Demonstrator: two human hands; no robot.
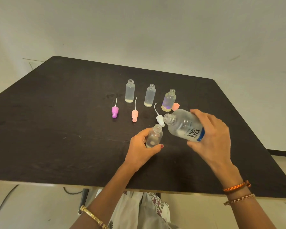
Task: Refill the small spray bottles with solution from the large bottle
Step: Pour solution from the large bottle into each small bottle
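My right hand point(210, 135) grips the large clear bottle point(183, 124) with the "re-nu" label, tilted so its open mouth points left, just above a small bottle. My left hand point(141, 150) holds that small clear uncapped bottle point(154, 135) on the dark table point(56, 121). Three more small uncapped bottles stand behind: two frosted ones point(130, 93) point(150, 97) with a little liquid at the bottom, and a clear one with a purple print point(169, 100). Spray heads with dip tubes lie loose: purple point(115, 111), pink point(134, 115) and white point(159, 119).
A small pink cap point(175, 106) sits beside the printed bottle. The table's near edge runs just in front of my forearms, with patterned fabric and a cable on the floor below. A plain wall stands behind the table.
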